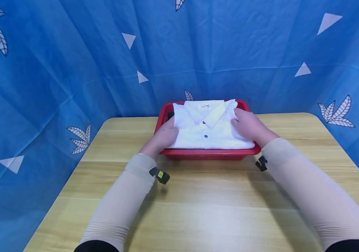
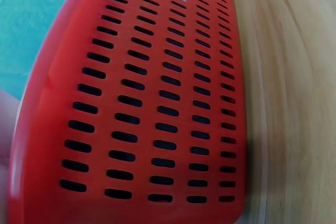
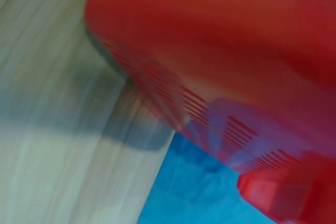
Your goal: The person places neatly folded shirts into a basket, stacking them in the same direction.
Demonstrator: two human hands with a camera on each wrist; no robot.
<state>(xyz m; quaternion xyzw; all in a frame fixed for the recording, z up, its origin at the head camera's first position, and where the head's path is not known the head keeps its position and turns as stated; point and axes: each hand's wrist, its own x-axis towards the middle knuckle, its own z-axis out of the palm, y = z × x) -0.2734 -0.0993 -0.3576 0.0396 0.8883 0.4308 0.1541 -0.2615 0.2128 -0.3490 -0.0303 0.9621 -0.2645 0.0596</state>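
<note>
A folded white shirt (image 1: 212, 129) with a collar and dark buttons lies face up, level with the top of a red plastic basket (image 1: 204, 152). My left hand (image 1: 166, 134) pinches the shirt's left side at the basket's near-left rim. On the opposite side my right hand (image 1: 248, 126) holds the shirt's right edge, its far fingers hidden. The left wrist view is filled by the slotted basket wall (image 2: 152, 93), with a sliver of hand at the left edge. In the right wrist view the basket's outer side (image 3: 210, 51) covers the fingers.
The basket stands at the back of a light wooden table (image 1: 204, 203). Something dark (image 1: 170, 114) shows inside its left end. A blue curtain (image 1: 167, 45) with leaf and triangle prints hangs behind and at both sides. Black wrist cameras (image 1: 160, 175) sit on both forearms.
</note>
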